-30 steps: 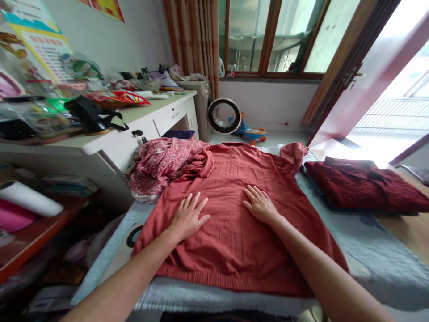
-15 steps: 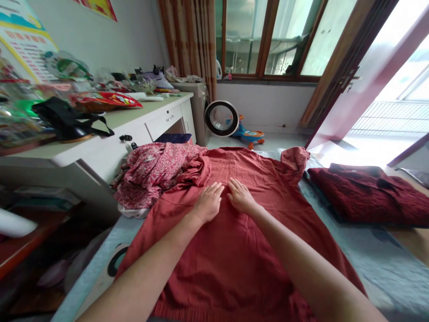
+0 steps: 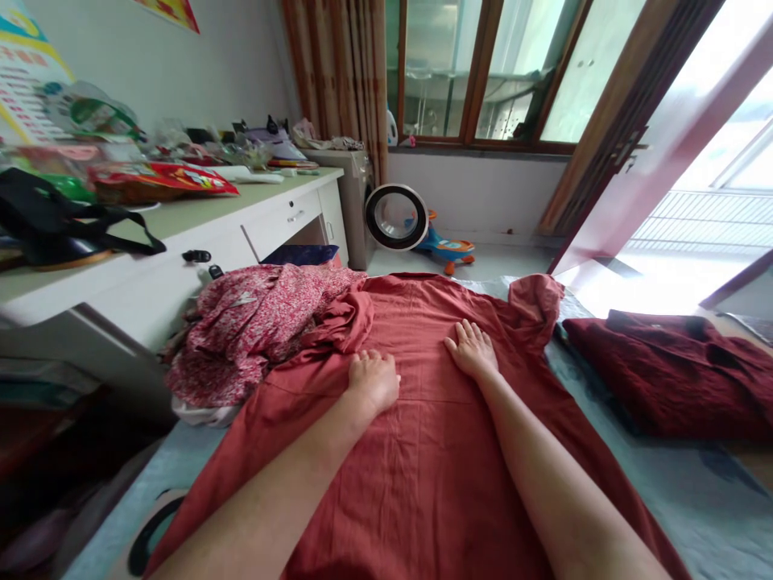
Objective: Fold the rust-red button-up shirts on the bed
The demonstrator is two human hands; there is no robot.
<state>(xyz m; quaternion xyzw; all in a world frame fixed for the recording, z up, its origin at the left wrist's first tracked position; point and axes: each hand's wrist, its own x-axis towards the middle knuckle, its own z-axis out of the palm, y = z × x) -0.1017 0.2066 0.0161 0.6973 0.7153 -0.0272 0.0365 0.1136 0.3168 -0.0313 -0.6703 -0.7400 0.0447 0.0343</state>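
Note:
A rust-red garment [image 3: 416, 451] lies spread out on the bed in front of me, its sleeves bunched at the far left and far right. My left hand [image 3: 374, 380] rests on the cloth left of centre, palm down, with bent fingers slightly apart; the fingertips are partly hidden. To the right, my right hand [image 3: 474, 348] lies flat on the garment with its fingers stretched out. Light creases run across the fabric between the two hands.
A crumpled pink floral cloth [image 3: 254, 318] is heaped at the left. Dark red folded clothing [image 3: 670, 366] lies on the right side of the light blue bedcover [image 3: 694, 499]. Beyond are a cluttered desk [image 3: 211, 211], a washing machine with its round door [image 3: 397, 217] open, and a ride-on toy [image 3: 447, 244].
My hands have moved apart over the garment: the right one slid to the right, the left one slightly back with its fingers more bent. The view has shifted a little.

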